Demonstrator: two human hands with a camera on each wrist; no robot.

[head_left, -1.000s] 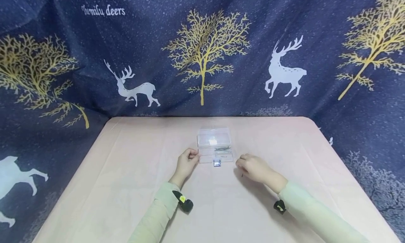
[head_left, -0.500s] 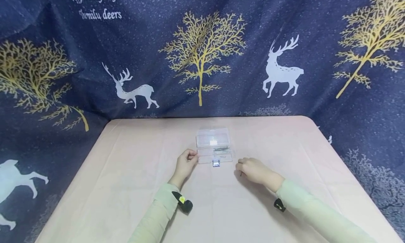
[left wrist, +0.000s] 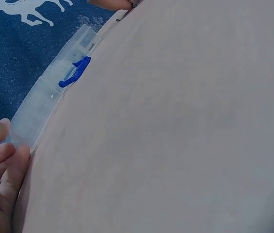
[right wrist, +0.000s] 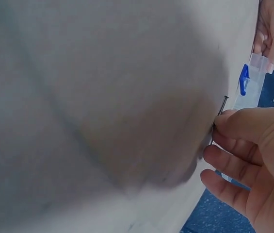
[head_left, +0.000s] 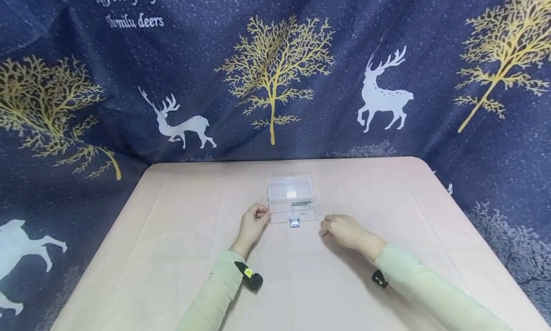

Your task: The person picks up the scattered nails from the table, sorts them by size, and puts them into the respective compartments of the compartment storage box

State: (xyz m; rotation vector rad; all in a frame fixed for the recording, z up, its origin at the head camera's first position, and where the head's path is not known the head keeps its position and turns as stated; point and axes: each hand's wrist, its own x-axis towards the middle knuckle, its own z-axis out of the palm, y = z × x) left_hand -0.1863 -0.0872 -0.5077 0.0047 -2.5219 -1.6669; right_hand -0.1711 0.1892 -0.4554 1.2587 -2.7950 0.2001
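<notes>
A small clear plastic box [head_left: 289, 188] stands with its lid raised, a blue latch [head_left: 294, 222] at its front. Several thin metal nails [head_left: 301, 203] lie in its right half. My left hand [head_left: 253, 226] grips the box's left end between thumb and fingers, as the left wrist view confirms. To the right of the box, my right hand [head_left: 346, 233] pinches a single dark nail [right wrist: 222, 107] between thumb and index finger. The nail's flat head sticks out past the thumb, and its lower part is partly hidden by the fingers.
A pale pink cloth covers the table [head_left: 181, 216], whose far edge meets a dark blue hanging cloth [head_left: 241, 130] printed with deer and golden trees. Black wrist cameras sit at both sleeves.
In my right hand the nail has turned from pointing down to a more slanted angle. My left hand stays at the box's left end. The head view has shifted slightly.
</notes>
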